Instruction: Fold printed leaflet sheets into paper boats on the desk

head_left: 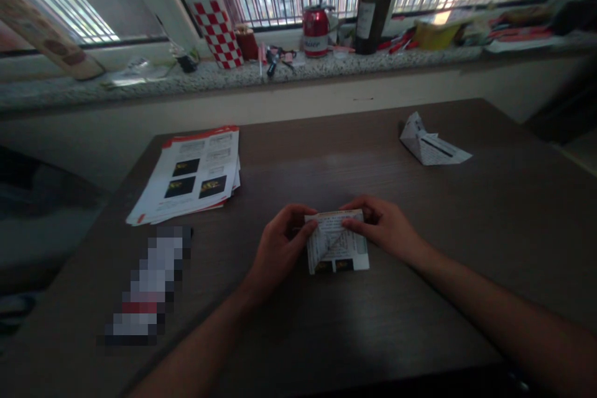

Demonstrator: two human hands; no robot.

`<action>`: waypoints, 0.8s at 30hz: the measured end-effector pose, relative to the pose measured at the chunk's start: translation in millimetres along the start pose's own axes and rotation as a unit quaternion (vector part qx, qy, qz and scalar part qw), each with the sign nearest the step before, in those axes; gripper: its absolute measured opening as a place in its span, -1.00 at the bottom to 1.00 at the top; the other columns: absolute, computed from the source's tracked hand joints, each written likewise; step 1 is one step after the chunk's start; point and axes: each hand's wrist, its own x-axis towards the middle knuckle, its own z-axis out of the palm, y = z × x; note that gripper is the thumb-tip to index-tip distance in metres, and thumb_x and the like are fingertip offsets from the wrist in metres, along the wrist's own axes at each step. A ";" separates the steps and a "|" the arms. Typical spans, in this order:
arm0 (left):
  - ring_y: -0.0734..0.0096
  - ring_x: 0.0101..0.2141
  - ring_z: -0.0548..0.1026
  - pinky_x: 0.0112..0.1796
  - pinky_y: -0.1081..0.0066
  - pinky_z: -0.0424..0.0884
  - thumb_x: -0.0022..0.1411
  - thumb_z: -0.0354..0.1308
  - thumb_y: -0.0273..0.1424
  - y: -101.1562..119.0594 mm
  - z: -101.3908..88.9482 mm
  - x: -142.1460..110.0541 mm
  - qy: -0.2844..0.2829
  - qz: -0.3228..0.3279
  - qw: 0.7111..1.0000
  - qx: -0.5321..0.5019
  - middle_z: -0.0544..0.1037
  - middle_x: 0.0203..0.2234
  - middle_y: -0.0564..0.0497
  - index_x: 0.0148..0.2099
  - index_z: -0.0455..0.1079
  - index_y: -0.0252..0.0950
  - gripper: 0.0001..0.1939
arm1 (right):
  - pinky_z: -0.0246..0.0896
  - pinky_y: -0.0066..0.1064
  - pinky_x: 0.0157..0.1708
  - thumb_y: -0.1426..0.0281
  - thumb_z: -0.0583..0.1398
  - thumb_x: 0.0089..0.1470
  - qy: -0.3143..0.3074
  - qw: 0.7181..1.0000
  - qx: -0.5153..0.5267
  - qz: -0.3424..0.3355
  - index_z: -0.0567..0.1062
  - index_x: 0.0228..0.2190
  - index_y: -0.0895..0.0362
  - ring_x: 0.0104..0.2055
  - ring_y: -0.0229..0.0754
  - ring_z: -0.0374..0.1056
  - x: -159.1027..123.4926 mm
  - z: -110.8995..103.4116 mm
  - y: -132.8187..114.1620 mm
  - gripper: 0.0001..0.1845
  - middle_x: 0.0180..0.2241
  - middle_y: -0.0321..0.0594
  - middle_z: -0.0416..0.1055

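Note:
Between my two hands is a small folded sheet of printed paper [336,242], roughly square, with crease lines and two dark pictures along its near edge. My left hand [284,239] pinches its far left corner, the thumb on top and the fingers curled behind. On the far right part, my right hand [380,224] grips the paper the same way, thumb pressed on the printed face. The fingertips under the paper are hidden. A folded paper figure [431,143] with a raised point lies farther off on the right.
A stack of printed sheets [196,177] lies at the table's far left, with a pixelated oblong item [149,289] nearer me. Along the granite windowsill [298,71] stand a checkered bottle [217,31], a red can [316,31], a dark cup [373,18] and clutter.

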 end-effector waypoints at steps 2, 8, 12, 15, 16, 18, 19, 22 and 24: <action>0.32 -0.26 0.61 -0.26 0.35 0.58 0.40 0.23 -0.33 -0.8 0.2 0.1 0.003 0.000 1.000 0.001 0.61 -0.27 0.02 -0.06 0.47 -0.23 -0.88 | 0.37 -0.34 -0.50 0.12 0.39 0.13 -0.004 1.000 0.011 0.002 0.63 -0.11 0.06 -0.42 -0.15 0.47 0.0 -0.4 -0.9 -0.64 -0.37 -0.22 0.58; 0.33 -0.26 0.62 -0.26 0.38 0.57 0.39 0.27 -0.33 -5.9 -1.0 1.2 0.020 -0.003 1.000 -0.017 0.60 -0.28 0.04 -0.05 0.49 -0.22 -0.87 | 0.49 -0.25 -0.30 0.16 0.27 0.27 -0.018 0.999 0.041 0.010 0.64 -0.09 0.03 -0.27 -0.09 0.56 1.9 -5.5 -9.7 -0.72 -0.26 -0.18 0.65; 0.32 -0.25 0.62 -0.26 0.36 0.57 0.40 0.26 -0.34 -4.8 -1.1 1.1 0.019 -0.001 1.000 -0.012 0.62 -0.27 0.03 -0.06 0.48 -0.22 -0.89 | 0.45 -0.28 -0.30 0.12 0.26 0.29 -0.012 0.999 0.046 0.023 0.66 -0.25 0.07 -0.29 -0.11 0.54 2.2 -8.0 -11.6 -0.70 -0.31 -0.18 0.64; 0.32 -0.26 0.62 -0.28 0.38 0.56 0.40 0.25 -0.35 -2.3 -0.6 0.3 0.021 -0.004 1.000 -0.006 0.62 -0.26 0.03 -0.05 0.49 -0.22 -0.88 | 0.40 -0.33 -0.37 0.09 0.26 0.27 -0.009 0.998 0.055 0.037 0.65 -0.29 0.07 -0.36 -0.16 0.49 1.5 -7.8 -11.3 -0.68 -0.39 -0.22 0.61; 0.33 -0.26 0.62 -0.29 0.38 0.56 0.40 0.25 -0.34 -2.0 -0.4 0.1 0.021 -0.005 1.000 -0.005 0.62 -0.26 0.03 -0.05 0.49 -0.22 -0.88 | 0.39 -0.34 -0.38 0.09 0.27 0.27 -0.007 0.998 0.056 0.039 0.65 -0.30 0.07 -0.37 -0.17 0.48 1.3 -7.5 -10.9 -0.68 -0.40 -0.23 0.60; 0.33 -0.27 0.61 -0.30 0.39 0.55 0.41 0.24 -0.33 -2.3 -0.5 0.0 0.020 -0.004 1.000 -0.006 0.61 -0.27 0.03 -0.04 0.48 -0.22 -0.87 | 0.38 -0.35 -0.37 0.09 0.28 0.25 -0.005 0.997 0.062 0.047 0.66 -0.31 0.07 -0.37 -0.18 0.48 1.3 -6.9 -8.9 -0.68 -0.40 -0.23 0.60; 0.33 -0.27 0.61 -0.30 0.40 0.55 0.41 0.24 -0.33 -2.8 -0.6 0.1 0.019 -0.002 1.000 -0.006 0.60 -0.27 0.03 -0.04 0.48 -0.22 -0.87 | 0.39 -0.35 -0.36 0.09 0.28 0.25 -0.006 0.996 0.071 0.053 0.67 -0.30 0.07 -0.36 -0.17 0.49 1.4 -6.6 -7.2 -0.69 -0.38 -0.23 0.61; 0.33 -0.26 0.61 -0.30 0.40 0.55 0.41 0.24 -0.33 -4.2 -1.4 0.6 0.022 0.003 1.000 -0.005 0.60 -0.25 0.03 -0.04 0.48 -0.22 -0.87 | 0.43 -0.33 -0.30 0.08 0.29 0.25 -0.017 0.990 0.117 0.078 0.69 -0.27 0.06 -0.30 -0.16 0.52 1.6 -6.0 -0.5 -0.68 -0.32 -0.20 0.64; 0.34 -0.27 0.61 -0.30 0.41 0.55 0.40 0.25 -0.34 -4.1 -2.1 0.7 0.023 0.002 1.000 -0.002 0.60 -0.25 0.03 -0.04 0.49 -0.22 -0.87 | 0.44 -0.32 -0.26 0.06 0.30 0.24 -0.026 0.985 0.144 0.090 0.70 -0.24 0.06 -0.27 -0.15 0.53 1.6 -6.1 3.6 -0.66 -0.28 -0.19 0.65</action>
